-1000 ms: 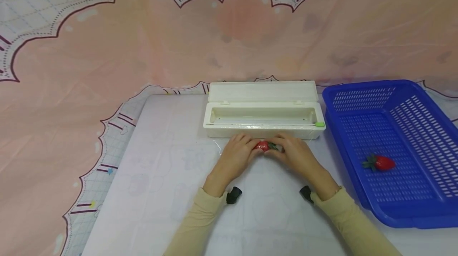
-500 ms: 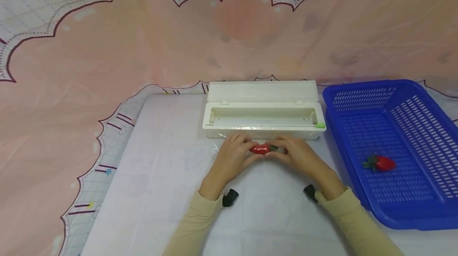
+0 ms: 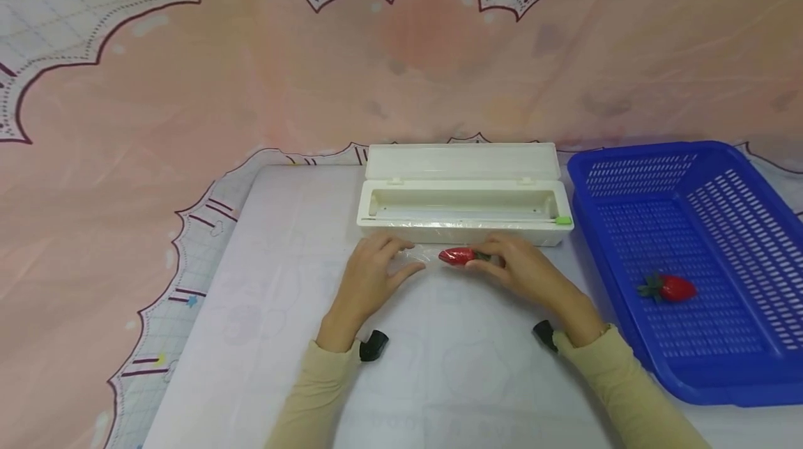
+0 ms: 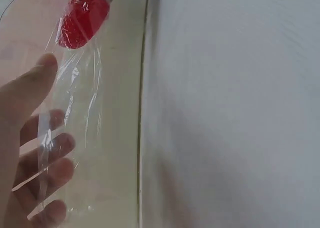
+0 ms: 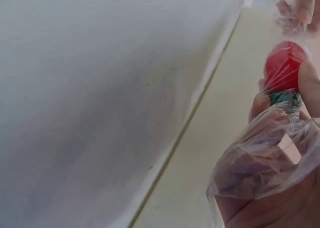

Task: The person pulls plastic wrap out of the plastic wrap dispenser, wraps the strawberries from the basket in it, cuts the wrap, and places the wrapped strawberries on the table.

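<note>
A red strawberry [image 3: 456, 256] with green leaves, covered in clear plastic film, is pinched at its leafy end by my right hand [image 3: 522, 268]. Loose film [image 5: 265, 153] bunches over that hand's palm in the right wrist view. To the left of the berry, my left hand [image 3: 371, 275] has its thumb and fingers spread apart. A stretch of clear film [image 4: 80, 93] trails from the berry's tip between that thumb and the fingers. Just behind both hands stands a white film dispenser box [image 3: 465, 233], its lid raised and a green slider at its right end.
On the right sits a blue plastic basket [image 3: 709, 365], with a second strawberry [image 3: 676, 288] lying in it. A white cloth [image 3: 276, 337] covers the table. Behind hangs a peach-coloured patterned fabric [image 3: 301, 79].
My left hand has let go of the strawberry's tip side and moved left, its thumb and fingers parting. The right hand keeps its pinch on the berry in nearly the same place.
</note>
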